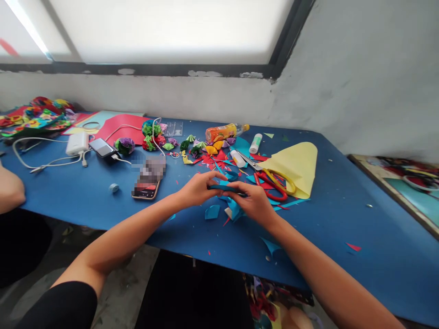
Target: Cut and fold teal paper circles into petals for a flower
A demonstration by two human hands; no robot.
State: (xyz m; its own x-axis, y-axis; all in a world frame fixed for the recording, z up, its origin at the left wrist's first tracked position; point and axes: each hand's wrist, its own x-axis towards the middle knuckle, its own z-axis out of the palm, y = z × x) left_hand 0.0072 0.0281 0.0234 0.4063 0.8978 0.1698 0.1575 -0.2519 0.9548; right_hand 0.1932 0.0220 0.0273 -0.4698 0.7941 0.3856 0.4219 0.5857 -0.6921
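Observation:
My left hand (198, 188) and my right hand (252, 198) meet over the middle of the blue table. Between them they pinch a folded piece of blue paper (224, 188), seen nearly edge-on. Fingers of both hands are closed on it. Beneath and around my hands lie blue paper scraps (212, 212) and small red cuttings. Just right of my right hand rest scissors with one red and one yellow handle loop (274, 180), partly on a yellow paper sheet (297, 164). Behind my hands are a white glue stick (238, 158) and folded paper pieces in several colours (211, 150).
An orange drink bottle (222, 132) lies near the wall beside a green-and-white glue stick (255, 143). To the left are a phone (149, 178), a power bank (77, 143) with white cables, and crumpled paper balls (153, 135). Another person's arm (10, 187) rests at the far left.

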